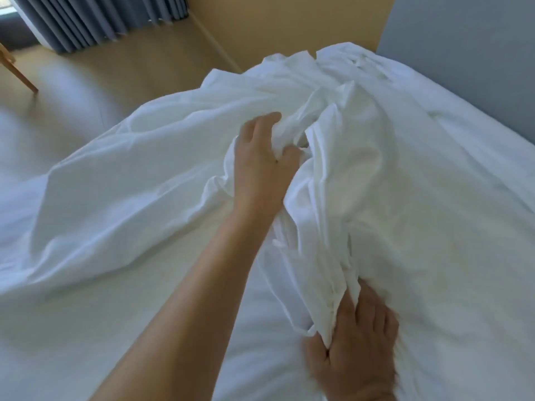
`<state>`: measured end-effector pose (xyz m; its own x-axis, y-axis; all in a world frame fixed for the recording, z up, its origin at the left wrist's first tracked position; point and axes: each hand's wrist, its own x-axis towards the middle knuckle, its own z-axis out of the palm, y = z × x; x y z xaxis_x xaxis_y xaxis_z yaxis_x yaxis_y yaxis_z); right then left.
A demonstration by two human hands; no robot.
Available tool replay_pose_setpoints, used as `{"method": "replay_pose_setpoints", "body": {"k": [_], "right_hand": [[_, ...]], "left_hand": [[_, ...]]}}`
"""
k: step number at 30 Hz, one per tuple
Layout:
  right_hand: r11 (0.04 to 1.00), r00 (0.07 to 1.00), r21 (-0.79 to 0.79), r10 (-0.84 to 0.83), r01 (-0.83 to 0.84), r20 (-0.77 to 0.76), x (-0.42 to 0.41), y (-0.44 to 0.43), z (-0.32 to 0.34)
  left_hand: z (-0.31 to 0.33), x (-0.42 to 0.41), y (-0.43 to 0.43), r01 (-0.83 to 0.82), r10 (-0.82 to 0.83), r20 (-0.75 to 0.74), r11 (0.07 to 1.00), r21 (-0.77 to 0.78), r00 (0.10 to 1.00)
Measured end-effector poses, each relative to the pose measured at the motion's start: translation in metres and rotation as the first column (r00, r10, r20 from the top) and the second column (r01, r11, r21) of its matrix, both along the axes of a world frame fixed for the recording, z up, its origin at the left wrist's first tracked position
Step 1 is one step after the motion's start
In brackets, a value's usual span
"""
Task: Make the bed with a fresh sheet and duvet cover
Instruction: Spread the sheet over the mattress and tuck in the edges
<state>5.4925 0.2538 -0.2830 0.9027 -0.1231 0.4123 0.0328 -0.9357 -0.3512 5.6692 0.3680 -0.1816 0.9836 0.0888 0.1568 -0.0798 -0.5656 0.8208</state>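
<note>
A white duvet cover (139,180) lies crumpled across the bed (121,328), bunched into a ridge down the middle. My left hand (260,160) reaches forward and grips a bunch of this fabric near the centre, fingers curled into the folds. My right hand (356,345) is lower, near the bottom edge, and pinches the near end of the same bunched fabric between thumb and fingers; it is motion-blurred. The white sheet on the mattress shows flat at the right (463,227) and in front.
A tan floor (115,70) lies beyond the bed at the left. Grey curtains (95,18) hang at the top left, a wooden furniture leg (20,73) stands at the far left, and a grey wall (463,47) rises behind the bed's right side.
</note>
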Motion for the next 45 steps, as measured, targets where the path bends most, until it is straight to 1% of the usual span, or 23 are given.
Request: {"method": "replay_pose_setpoints", "body": {"k": [1, 2, 4, 5, 7, 10, 13, 15, 16, 17, 18, 19, 20, 21, 23, 25, 29, 34, 37, 39, 41, 43, 45], "right_hand": [[1.0, 1.0, 0.011, 0.001, -0.001, -0.004, 0.0, 0.0, 0.0], [1.0, 1.0, 0.026, -0.002, 0.002, -0.007, 0.0, 0.0, 0.0], [0.999, 1.0, 0.047, -0.01, 0.01, -0.005, 0.001, 0.001, 0.0], [0.999, 1.0, 0.047, -0.013, 0.013, 0.006, 0.001, 0.002, 0.001], [1.0, 1.0, 0.024, -0.004, 0.004, 0.005, 0.001, 0.001, 0.001], [1.0, 1.0, -0.007, 0.008, -0.009, -0.016, 0.0, -0.002, 0.0], [1.0, 1.0, -0.01, 0.002, -0.002, -0.018, 0.0, 0.0, -0.003], [1.0, 1.0, -0.018, 0.006, -0.006, -0.002, 0.002, -0.001, -0.004], [1.0, 1.0, -0.027, 0.008, -0.009, -0.007, 0.001, -0.002, -0.005], [0.999, 1.0, -0.033, 0.012, -0.012, -0.015, 0.0, -0.002, -0.006], [1.0, 1.0, -0.024, 0.012, -0.013, -0.021, -0.001, -0.002, -0.005], [1.0, 1.0, -0.015, 0.011, -0.012, -0.021, 0.0, -0.002, -0.004], [1.0, 1.0, -0.015, 0.012, -0.012, -0.024, 0.0, -0.001, -0.003], [1.0, 0.999, -0.02, 0.014, -0.015, -0.032, -0.001, 0.0, -0.003], [1.0, 1.0, -0.025, 0.01, -0.01, -0.02, -0.002, 0.0, -0.004], [0.999, 1.0, -0.037, -0.007, 0.007, 0.0, -0.001, 0.0, -0.005], [0.985, 0.998, -0.163, -0.046, 0.051, 0.035, 0.003, -0.004, -0.01], [0.99, 0.999, -0.136, -0.045, 0.045, 0.009, 0.001, 0.001, -0.009], [0.996, 0.999, -0.087, -0.04, 0.039, -0.017, 0.002, 0.0, -0.006], [0.998, 0.998, -0.058, -0.037, 0.034, -0.057, 0.001, 0.004, -0.003], [0.998, 0.993, -0.053, -0.048, 0.043, -0.112, -0.003, 0.006, 0.004], [0.997, 0.978, -0.066, -0.047, 0.034, -0.202, -0.005, 0.007, 0.021], [0.984, 0.948, -0.175, -0.026, -0.031, -0.317, -0.009, 0.008, 0.035]], "left_hand": [[-0.016, -0.017, 0.011, -0.116, 0.11, 0.045, 0.982, 0.148, 0.993], [-0.034, -0.04, 0.02, -0.21, 0.207, 0.043, 0.924, 0.32, 0.977], [-0.051, -0.076, 0.036, -0.2, 0.328, -0.156, 0.821, 0.534, 0.932], [-0.059, -0.072, 0.04, -0.169, 0.343, -0.212, 0.804, 0.57, 0.915], [-0.064, -0.041, 0.045, -0.144, 0.317, -0.207, 0.801, 0.581, 0.926], [-0.061, 0.031, 0.066, 0.005, 0.192, -0.253, 0.788, 0.616, 0.948], [-0.055, 0.1, 0.11, 0.212, 0.025, -0.363, 0.775, 0.595, 0.931], [-0.046, 0.12, 0.123, 0.176, 0.053, -0.363, 0.804, 0.568, 0.93], [-0.039, 0.111, 0.117, 0.101, 0.071, -0.325, 0.869, 0.485, 0.943], [-0.038, 0.091, 0.106, 0.011, 0.078, -0.274, 0.951, 0.308, 0.959], [-0.036, 0.063, 0.09, -0.048, 0.064, -0.229, 0.996, 0.077, 0.971], [-0.037, 0.025, 0.072, -0.053, 0.027, -0.219, 0.992, -0.117, 0.975], [-0.041, -0.021, 0.053, -0.006, -0.048, -0.219, 0.972, -0.237, 0.974], [-0.049, -0.073, 0.034, 0.079, -0.13, -0.219, 0.97, -0.228, 0.967], [-0.064, -0.17, 0.001, 0.204, -0.199, -0.189, 0.979, 0.006, 0.962], [-0.08, -0.235, -0.021, 0.165, -0.145, -0.138, 0.975, 0.15, 0.98], [-0.09, -0.292, -0.047, 0.115, -0.07, -0.143, 0.935, 0.336, 0.987], [-0.092, -0.344, -0.082, 0.172, -0.07, -0.354, 0.949, 0.265, 0.933], [-0.096, -0.374, -0.092, 0.186, -0.06, -0.38, 0.934, 0.304, 0.923], [-0.104, -0.396, -0.091, 0.156, -0.023, -0.323, 0.905, 0.395, 0.946], [-0.105, -0.422, -0.091, 0.069, 0.012, -0.186, 0.903, 0.423, 0.983], [-0.091, -0.444, -0.091, -0.038, 0.051, -0.026, 0.93, 0.364, 0.998], [-0.089, -0.456, -0.093, -0.028, 0.017, 0.04, 0.952, 0.306, 0.999]]}}
